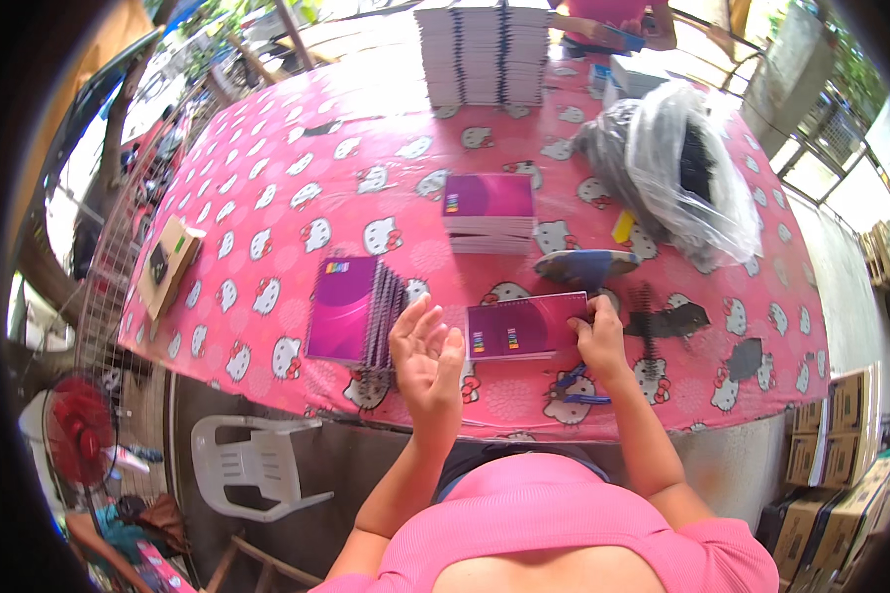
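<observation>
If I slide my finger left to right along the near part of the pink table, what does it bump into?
Small cardboard box → stack of purple notebooks → left hand → single purple notebook → right hand → black spiral coil.

Table (267, 168) w/ pink cat-print cloth, outdoors, bright daylight | grey concrete floor (356, 474) | white plastic chair (252, 465) below table's near edge, L side | red fan (79, 427) far L | cardboard boxes (841, 435) stacked R | wire fence (119, 267) along L | trees behind.
</observation>
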Tool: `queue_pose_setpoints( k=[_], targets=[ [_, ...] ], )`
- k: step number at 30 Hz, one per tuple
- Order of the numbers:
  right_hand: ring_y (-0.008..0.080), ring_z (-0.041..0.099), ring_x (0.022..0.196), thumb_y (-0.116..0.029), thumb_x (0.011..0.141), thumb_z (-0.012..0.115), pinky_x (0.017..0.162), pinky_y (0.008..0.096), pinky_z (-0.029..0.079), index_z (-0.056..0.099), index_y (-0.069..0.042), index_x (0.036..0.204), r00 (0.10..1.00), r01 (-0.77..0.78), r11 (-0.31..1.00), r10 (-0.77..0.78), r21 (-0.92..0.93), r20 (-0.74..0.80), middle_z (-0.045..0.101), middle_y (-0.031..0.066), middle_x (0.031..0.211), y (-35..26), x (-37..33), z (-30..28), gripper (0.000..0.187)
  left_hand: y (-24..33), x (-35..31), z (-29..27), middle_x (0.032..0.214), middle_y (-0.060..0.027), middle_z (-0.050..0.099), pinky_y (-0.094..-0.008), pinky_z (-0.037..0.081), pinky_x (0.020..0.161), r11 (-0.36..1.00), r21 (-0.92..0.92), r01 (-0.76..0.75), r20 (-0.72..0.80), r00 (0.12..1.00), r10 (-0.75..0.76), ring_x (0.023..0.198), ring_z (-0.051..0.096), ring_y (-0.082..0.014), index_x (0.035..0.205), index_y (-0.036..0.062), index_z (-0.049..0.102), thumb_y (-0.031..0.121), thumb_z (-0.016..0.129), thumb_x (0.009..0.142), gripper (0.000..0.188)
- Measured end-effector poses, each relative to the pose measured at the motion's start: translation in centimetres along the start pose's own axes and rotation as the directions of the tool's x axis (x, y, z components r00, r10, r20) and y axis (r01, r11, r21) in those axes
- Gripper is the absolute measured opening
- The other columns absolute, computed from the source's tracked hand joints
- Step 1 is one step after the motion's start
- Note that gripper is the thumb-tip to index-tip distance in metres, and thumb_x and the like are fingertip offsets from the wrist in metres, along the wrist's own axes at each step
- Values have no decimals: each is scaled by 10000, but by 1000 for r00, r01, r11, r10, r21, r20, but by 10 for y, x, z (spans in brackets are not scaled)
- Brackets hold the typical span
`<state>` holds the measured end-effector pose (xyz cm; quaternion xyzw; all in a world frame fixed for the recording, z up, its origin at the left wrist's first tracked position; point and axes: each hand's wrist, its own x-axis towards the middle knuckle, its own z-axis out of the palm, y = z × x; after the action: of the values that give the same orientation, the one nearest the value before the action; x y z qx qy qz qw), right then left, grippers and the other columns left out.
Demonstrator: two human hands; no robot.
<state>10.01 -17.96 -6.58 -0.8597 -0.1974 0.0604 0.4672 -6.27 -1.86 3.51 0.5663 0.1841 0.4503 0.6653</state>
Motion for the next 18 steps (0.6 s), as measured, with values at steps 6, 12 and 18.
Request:
queue_pose_setpoints(
  k=[6, 12, 18],
  targets=[
    [59, 519, 767, 54, 855, 640, 696, 231, 446, 482, -61, 970, 993, 6, 870, -65, 493, 103, 573, -5, 869, 21, 6, 25, 226, 70, -12, 40, 1119, -126, 573, -356, 449, 935, 671, -214, 710, 716, 581, -387, 1053, 566, -244, 1236, -6, 502, 68, 596, 883, 372],
    [44, 517, 761, 6, 868, 670, 684, 214, 430, 474, -65, 979, 986, -95, 850, 8, 519, 168, 567, -12, 859, 25, 3, 33, 237, 165, -45, 52, 1149, -121, 523, -344, 484, 866, -190, 391, 901, 919, -371, 129, 979, 592, -213, 1336, -64, 362, 13, 591, 926, 475],
    [51, 472, 685, -15, 873, 659, 608, 242, 401, 461, -44, 940, 988, -51, 828, -41, 558, 151, 544, 2, 798, 7, 0, 39, 211, 151, -54, 48, 1229, -131, 469, -290, 464, 939, -237, 261, 936, 958, -220, 187, 1117, 537, -181, 1300, -68, 369, -71, 587, 890, 464]
  ],
)
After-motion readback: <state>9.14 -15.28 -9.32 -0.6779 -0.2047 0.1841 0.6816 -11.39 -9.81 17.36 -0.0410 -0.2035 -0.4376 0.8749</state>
